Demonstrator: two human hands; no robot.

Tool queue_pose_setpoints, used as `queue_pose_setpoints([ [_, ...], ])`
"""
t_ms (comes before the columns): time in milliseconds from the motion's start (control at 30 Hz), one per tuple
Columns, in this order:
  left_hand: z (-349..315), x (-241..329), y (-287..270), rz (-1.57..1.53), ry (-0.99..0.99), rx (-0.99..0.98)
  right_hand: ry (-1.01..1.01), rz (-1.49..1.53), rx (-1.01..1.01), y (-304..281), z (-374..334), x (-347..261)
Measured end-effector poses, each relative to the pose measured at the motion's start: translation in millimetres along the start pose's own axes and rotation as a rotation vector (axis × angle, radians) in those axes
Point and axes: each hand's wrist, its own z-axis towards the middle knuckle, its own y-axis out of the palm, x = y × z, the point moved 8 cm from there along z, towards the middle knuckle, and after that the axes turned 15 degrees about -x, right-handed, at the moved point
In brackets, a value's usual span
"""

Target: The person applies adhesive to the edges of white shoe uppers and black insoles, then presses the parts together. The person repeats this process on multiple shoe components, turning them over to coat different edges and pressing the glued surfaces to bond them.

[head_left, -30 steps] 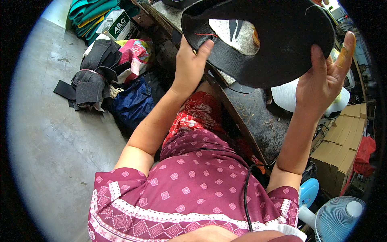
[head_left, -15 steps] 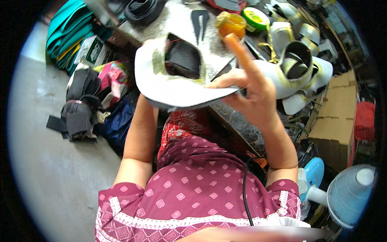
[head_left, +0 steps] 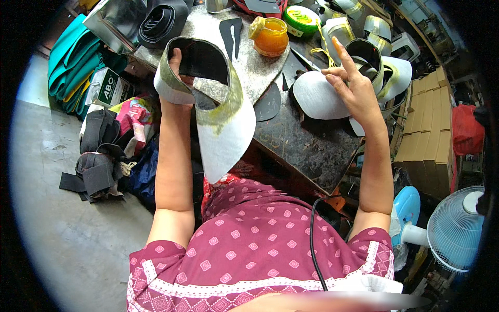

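Two bare hands are in the head view. Your left hand (head_left: 175,63), left of upper centre, grasps a curved white piece (head_left: 224,143) by its band; your thumb shows inside the dark-lined opening. The piece is raised in front of the worktop (head_left: 312,148), its broad flap hanging toward frame centre, with yellow-green staining along the opening's edge. Your right hand (head_left: 355,89), upper right, is released: index finger extended, remaining fingers loosely bent, nothing in its grasp. It is nearest a white flap (head_left: 318,99) in a cluster of similar pieces; whether it touches the flap cannot be told.

At the top of the frame you have a jar of orange contents (head_left: 271,40) beside a green tub (head_left: 301,22), with a black slotted piece (head_left: 227,37) to the jar's left. A black roll (head_left: 157,25) lies upper left.
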Motion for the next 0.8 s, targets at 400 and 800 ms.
queue_pose_setpoints([
  [400,-4,-40,-47,0.017,-0.290,0.095,-0.272,-0.507,0.511,-25,-85,-16],
  [800,-3,-64,45,0.068,-0.075,-0.452,0.008,0.147,0.694,-82,-107,69],
])
